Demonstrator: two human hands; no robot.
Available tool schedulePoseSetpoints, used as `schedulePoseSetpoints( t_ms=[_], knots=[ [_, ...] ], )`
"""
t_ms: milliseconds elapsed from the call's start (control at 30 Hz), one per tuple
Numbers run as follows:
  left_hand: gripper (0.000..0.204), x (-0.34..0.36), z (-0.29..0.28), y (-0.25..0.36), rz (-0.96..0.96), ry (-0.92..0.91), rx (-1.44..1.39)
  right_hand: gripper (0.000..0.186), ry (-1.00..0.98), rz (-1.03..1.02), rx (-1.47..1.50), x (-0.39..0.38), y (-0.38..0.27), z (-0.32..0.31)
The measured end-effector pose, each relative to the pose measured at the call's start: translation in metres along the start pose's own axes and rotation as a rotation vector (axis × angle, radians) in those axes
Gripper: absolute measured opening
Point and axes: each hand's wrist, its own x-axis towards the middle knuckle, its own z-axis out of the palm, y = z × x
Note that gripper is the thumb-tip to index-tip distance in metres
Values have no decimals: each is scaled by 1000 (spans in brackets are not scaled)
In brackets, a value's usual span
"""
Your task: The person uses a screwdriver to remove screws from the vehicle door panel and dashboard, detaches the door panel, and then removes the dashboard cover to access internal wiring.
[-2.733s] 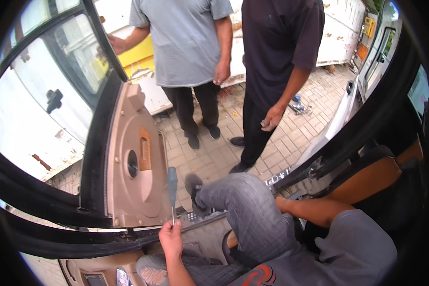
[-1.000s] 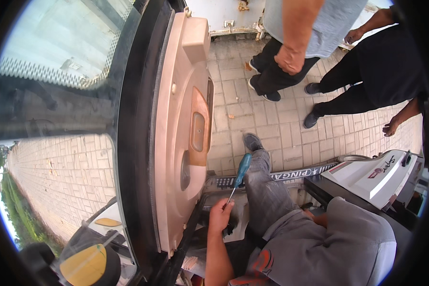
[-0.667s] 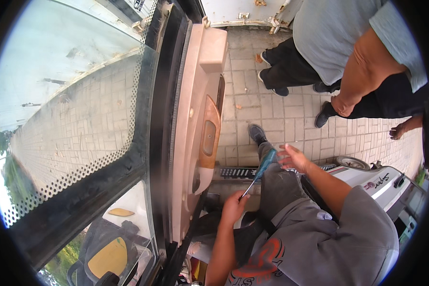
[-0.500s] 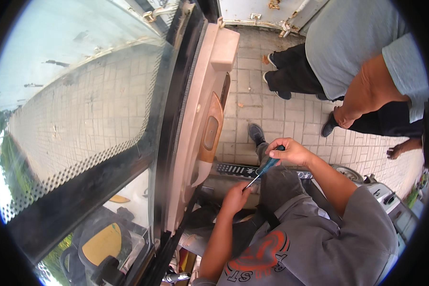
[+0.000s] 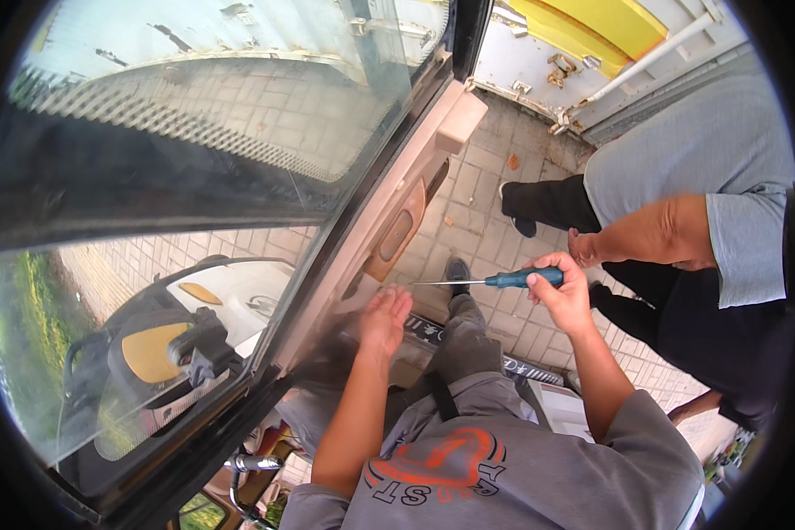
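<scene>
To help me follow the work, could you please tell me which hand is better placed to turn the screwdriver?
Probably the right: the right hand grips the screwdriver by its handle, while the left hand is open near the tip, closer to the door.

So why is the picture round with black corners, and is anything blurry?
Head view: the fisheye lens makes the round, black-cornered frame; head view: the left hand looks slightly soft, while the screwdriver in the right hand looks clearer; head view: the far left edge is washed-out white.
</scene>
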Motion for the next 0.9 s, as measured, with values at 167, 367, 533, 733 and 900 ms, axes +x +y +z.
schedulePoseSetpoints(
  t_ms=[167, 367, 533, 733, 900],
  knots=[
    [18, -17, 31, 1, -14, -37, -367, 19, -33, -211, -260, -13, -13, 23],
    [23, -26, 36, 0, -26, -36, -473, 19, -49, -268, -324, -19, -42, 34],
    [20, -22, 38, -10, -12, -108, -588, 17, 35, -133, -210, -26, -49, 43],
    [19, -12, 36, -10, 9, -152, -609, 18, -121, -263, -330, -14, -59, 43],
    [19, 1, 44, -8, -42, -142, -604, 24, -600, -536, -758, 9, -103, 40]
  ],
)
